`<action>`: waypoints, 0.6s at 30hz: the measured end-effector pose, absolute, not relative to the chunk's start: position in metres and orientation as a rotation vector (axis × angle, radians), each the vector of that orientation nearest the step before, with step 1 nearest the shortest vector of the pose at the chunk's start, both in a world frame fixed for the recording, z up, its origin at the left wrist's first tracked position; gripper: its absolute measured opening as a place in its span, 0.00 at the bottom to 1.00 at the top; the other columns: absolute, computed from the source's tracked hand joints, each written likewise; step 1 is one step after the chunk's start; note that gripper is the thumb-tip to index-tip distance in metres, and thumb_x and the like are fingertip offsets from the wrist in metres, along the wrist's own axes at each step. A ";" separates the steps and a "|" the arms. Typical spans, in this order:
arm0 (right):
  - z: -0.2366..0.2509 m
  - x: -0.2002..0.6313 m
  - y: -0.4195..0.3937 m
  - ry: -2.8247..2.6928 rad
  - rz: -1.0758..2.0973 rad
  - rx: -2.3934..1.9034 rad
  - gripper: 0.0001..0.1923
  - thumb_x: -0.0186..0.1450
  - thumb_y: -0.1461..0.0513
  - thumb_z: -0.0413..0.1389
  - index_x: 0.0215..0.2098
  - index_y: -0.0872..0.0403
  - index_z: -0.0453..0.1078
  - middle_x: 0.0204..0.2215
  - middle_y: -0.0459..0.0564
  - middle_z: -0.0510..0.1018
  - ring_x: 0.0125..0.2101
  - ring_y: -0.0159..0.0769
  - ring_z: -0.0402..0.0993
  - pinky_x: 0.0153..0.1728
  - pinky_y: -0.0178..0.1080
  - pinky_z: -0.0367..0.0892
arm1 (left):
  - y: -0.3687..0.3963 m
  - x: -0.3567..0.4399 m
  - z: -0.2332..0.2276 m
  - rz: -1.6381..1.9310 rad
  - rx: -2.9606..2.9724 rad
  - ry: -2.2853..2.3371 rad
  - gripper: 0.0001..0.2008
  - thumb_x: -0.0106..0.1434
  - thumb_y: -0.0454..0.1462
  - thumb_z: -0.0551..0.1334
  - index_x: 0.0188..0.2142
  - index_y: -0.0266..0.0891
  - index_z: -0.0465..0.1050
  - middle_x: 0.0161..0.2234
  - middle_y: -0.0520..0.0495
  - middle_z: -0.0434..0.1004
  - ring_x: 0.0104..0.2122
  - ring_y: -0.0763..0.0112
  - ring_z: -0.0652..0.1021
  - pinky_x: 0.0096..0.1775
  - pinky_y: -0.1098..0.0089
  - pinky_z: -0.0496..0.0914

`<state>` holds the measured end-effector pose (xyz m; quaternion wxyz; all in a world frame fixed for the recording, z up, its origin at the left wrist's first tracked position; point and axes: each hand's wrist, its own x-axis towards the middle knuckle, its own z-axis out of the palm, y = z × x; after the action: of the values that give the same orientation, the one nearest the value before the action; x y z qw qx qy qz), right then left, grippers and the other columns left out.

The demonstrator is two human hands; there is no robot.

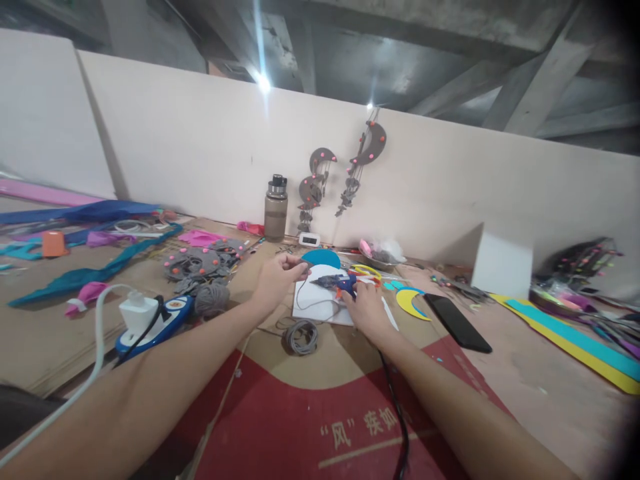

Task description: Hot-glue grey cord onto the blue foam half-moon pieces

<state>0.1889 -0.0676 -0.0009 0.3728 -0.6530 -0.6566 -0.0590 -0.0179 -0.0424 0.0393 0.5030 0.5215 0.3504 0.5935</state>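
A blue glue gun (339,285) is held in the right hand (367,310), its nozzle pointed left over a white sheet (320,303) lying on the counter (525,373); the fingers of that hand are wrapped about its grip, closed on it. The gun is judged to be light, rigid plastic, best gripped at the handle and kept clear of the tip, which is likely hot; a black cord (397,413) trails from it back along the right forearm and may drag on any movement. The left hand (277,277), just left of the gun's nozzle, has its fingers pinched together on the end of a thin grey string (313,303), which curves down across the sheet. The string is judged soft, limp and nearly weightless, easily slipped, so a fingertip pinch near its end suits it. Just behind the gun a blue paper disc (323,257) lies partly under the sheet's far edge; right of the gun lie a yellow crescent (411,303) and a black phone (457,323). In front of the gun, nearer the person, a small coil of grey cord (301,337) rests. Well left of the gun stand a white plug adapter (137,310) and a ball of grey yarn (211,299).
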 end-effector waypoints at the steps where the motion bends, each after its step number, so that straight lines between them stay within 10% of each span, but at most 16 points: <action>1: 0.002 0.187 -0.070 -1.660 -0.179 -1.641 0.09 0.59 0.57 0.53 0.32 0.55 0.65 0.36 0.59 0.70 0.44 0.48 0.63 0.47 0.52 0.56 | -0.042 -0.018 0.040 1.442 1.264 0.846 0.08 0.50 0.36 0.67 0.28 0.36 0.71 0.27 0.48 0.77 0.30 0.70 0.78 0.39 0.66 0.73; 11: 0.036 0.097 -0.073 -1.509 0.635 -1.065 0.13 0.57 0.58 0.54 0.36 0.51 0.55 0.39 0.49 0.70 0.42 0.35 0.69 0.46 0.43 0.63 | -0.049 -0.030 0.050 1.657 1.667 1.033 0.07 0.53 0.40 0.64 0.30 0.38 0.73 0.28 0.48 0.77 0.30 0.69 0.76 0.35 0.70 0.68; 18: 0.034 0.075 -0.060 -1.293 0.806 -0.972 0.12 0.58 0.57 0.53 0.36 0.50 0.56 0.32 0.43 0.68 0.27 0.29 0.67 0.25 0.34 0.65 | -0.048 -0.033 0.056 1.656 1.683 1.045 0.07 0.55 0.39 0.63 0.30 0.37 0.73 0.29 0.48 0.77 0.30 0.70 0.76 0.34 0.71 0.68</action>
<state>0.0745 -0.0600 0.0340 0.6186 -0.4225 -0.5621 0.3504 -0.0329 -0.0482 0.0558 0.2763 0.6264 0.3891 0.6163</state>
